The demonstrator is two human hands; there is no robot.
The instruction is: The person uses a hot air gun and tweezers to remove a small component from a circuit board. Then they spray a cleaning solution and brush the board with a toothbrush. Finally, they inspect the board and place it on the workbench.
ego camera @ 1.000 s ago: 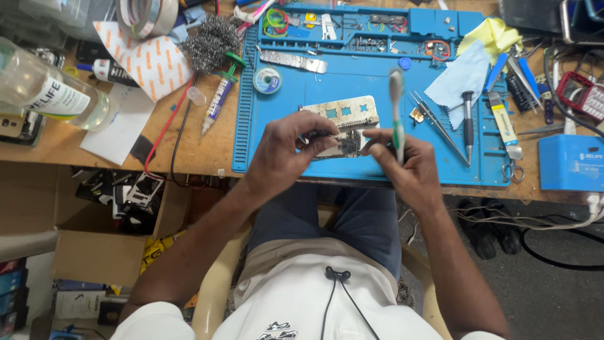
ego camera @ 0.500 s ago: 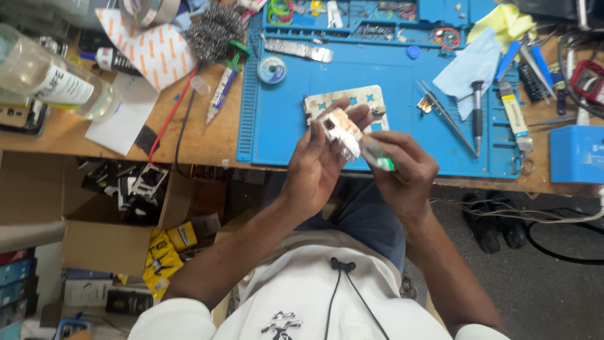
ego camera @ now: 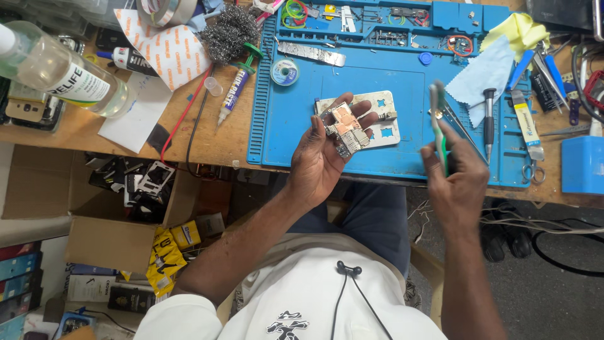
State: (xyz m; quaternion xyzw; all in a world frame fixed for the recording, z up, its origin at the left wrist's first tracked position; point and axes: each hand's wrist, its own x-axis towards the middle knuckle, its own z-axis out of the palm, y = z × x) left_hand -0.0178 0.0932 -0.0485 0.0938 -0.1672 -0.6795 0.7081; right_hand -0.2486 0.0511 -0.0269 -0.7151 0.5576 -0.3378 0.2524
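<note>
Above the blue work mat (ego camera: 302, 135), a small phone circuit board (ego camera: 343, 131) lies in the cupped left hand (ego camera: 324, 151), its fingers curled loosely around it, over a metal board holder (ego camera: 387, 123). Well apart to the right, the right hand (ego camera: 456, 182) pinches a green-handled brush (ego camera: 438, 123) upright, near a screwdriver (ego camera: 489, 119) lying on the mat atop the wooden table (ego camera: 207, 141).

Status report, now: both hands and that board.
Left hand holds small circuit board face up above blue mat. Right hand grips green-handled brush, apart from board. Metal fixture plate on mat beneath; nothing between brush and board.
</note>
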